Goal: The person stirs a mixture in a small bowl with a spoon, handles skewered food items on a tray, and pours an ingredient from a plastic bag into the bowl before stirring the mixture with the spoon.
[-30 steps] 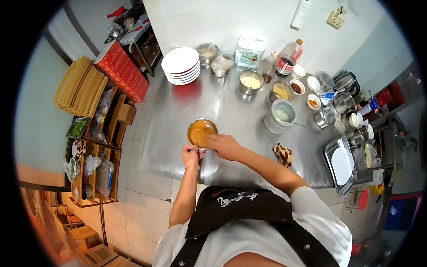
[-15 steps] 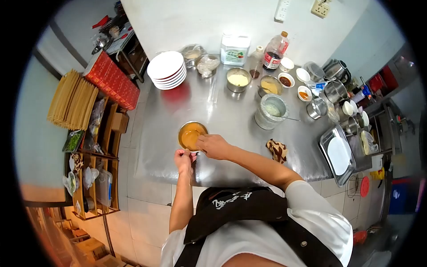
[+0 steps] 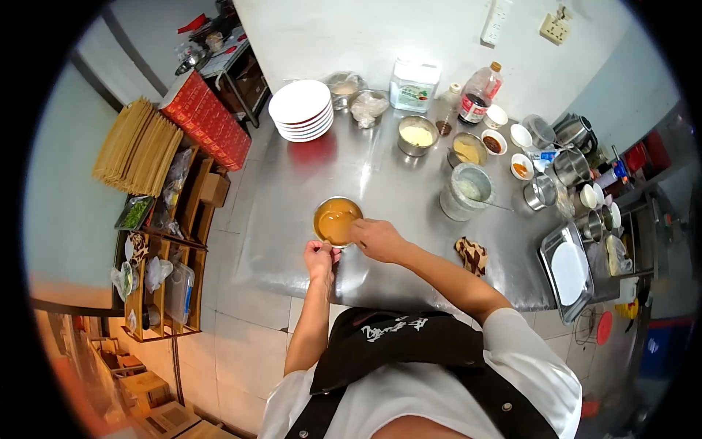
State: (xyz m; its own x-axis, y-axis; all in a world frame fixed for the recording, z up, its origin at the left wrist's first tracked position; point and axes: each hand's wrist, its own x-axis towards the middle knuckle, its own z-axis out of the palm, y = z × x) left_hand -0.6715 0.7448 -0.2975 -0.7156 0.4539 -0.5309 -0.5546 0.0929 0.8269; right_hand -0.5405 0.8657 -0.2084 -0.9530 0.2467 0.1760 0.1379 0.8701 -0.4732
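A round metal bowl (image 3: 317, 224) of brown-orange liquid (image 3: 336, 222) sits near the front left of the steel table. My left hand (image 3: 319, 256) pinches the bowl's near rim between thumb and fingers. Over the bowl's right edge, my right hand (image 3: 376, 239) is closed with its fingers down at the liquid. Whatever it grips is hidden by the fingers and blur. To the right lie a stone mortar (image 3: 458, 202) with pale contents and a brown patterned cloth (image 3: 472, 256).
Stacked white plates (image 3: 300, 102) stand at the back left of the steel table (image 3: 278, 212). Along the back are a white jug (image 3: 414, 84), a dark sauce bottle (image 3: 479, 95) and a bowl of minced pale food (image 3: 417, 136). A metal tray (image 3: 567, 271) sits at the right edge.
The camera view has shifted, so the table and everything on it appear farther right. My left hand stays on the bowl's rim; my right hand remains at its right side, fingers slightly blurred.
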